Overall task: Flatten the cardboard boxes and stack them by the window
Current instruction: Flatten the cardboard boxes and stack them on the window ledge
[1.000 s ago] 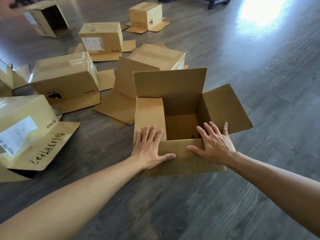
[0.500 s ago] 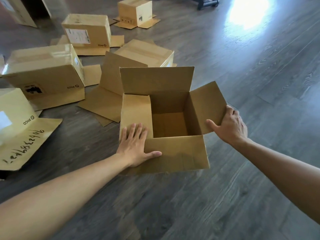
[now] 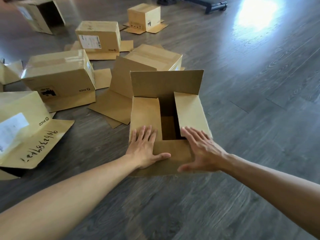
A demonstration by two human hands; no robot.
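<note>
Head view: your left hand [image 3: 144, 149] and right hand [image 3: 201, 151] press flat, fingers spread, on the open box [image 3: 166, 118] flaps, gripping nothing.

window glare on floor [image 3: 256, 16], slight blur

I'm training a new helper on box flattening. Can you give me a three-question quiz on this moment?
1. True or false: the far flap of the open box stands upright.
2. Which hand lies flat on the box's left flap? A) left hand B) right hand C) neither
3. Fill in: the right flap is folded ____ over the opening.

Key: 1 true; 2 A; 3 inward
</note>
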